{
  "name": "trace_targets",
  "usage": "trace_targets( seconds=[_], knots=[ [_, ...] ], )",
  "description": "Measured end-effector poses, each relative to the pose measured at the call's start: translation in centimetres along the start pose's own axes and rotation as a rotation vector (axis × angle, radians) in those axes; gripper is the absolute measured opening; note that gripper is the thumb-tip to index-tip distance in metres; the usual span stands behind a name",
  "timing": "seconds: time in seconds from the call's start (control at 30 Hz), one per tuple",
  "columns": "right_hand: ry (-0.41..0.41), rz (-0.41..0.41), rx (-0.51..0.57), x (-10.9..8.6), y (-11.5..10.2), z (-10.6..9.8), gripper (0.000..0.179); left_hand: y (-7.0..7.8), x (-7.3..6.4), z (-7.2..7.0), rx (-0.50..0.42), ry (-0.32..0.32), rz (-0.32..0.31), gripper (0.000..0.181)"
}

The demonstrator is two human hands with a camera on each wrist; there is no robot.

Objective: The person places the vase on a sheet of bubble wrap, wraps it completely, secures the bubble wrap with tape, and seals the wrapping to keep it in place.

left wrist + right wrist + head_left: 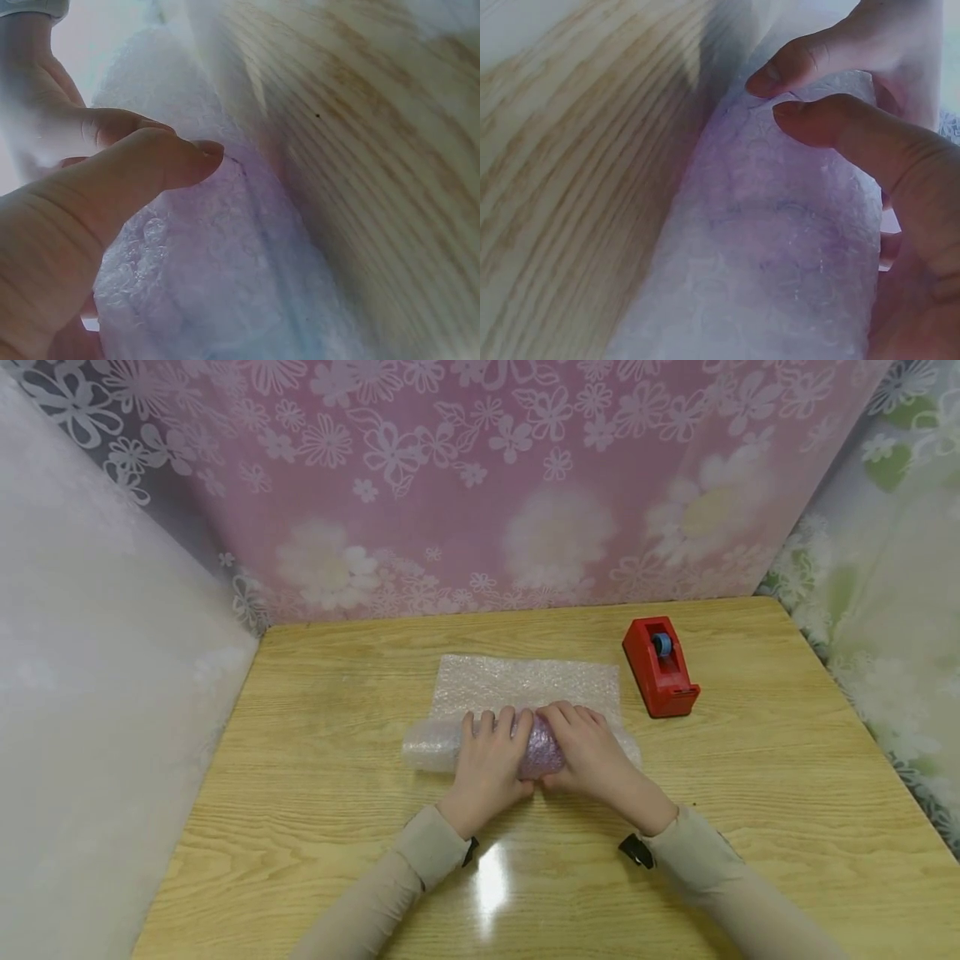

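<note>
A sheet of bubble wrap lies on the table, its near part wrapped round a purplish thing into a roll. What is inside cannot be made out through the layers. My left hand grips the middle of the roll, fingers over the top and thumb on the near side. Just to its right, my right hand holds the roll in the same way. Both thumbs press the bubble-wrap roll close together, as the wrist views show. Loose wrap ends stick out past the hands on either side.
A red tape dispenser with a small blue roll of tape stands at the right, behind the hands. The wooden table meets a pink flowered curtain at its far edge. Pale curtains hang along both sides.
</note>
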State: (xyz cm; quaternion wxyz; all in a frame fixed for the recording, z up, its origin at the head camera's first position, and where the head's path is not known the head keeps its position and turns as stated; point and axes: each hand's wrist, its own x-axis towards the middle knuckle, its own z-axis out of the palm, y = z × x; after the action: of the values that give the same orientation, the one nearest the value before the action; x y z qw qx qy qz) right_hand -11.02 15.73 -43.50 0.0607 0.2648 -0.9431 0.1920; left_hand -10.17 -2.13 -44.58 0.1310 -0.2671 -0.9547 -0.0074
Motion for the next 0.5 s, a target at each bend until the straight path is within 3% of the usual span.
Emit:
trace_targets(
  seconds=[0.27,0.5],
  knots=[
    [-0.066,0.016,0.012,0.10,0.03,-0.45,0.089,0.02,0.08,-0.20,0.001,-0.015,0.011,0.103],
    [-0.110,0.046,0.057,0.04,-0.05,-0.70,0.089,-0.17,0.36,-0.78,-0.005,-0.100,0.031,0.108]
  ],
)
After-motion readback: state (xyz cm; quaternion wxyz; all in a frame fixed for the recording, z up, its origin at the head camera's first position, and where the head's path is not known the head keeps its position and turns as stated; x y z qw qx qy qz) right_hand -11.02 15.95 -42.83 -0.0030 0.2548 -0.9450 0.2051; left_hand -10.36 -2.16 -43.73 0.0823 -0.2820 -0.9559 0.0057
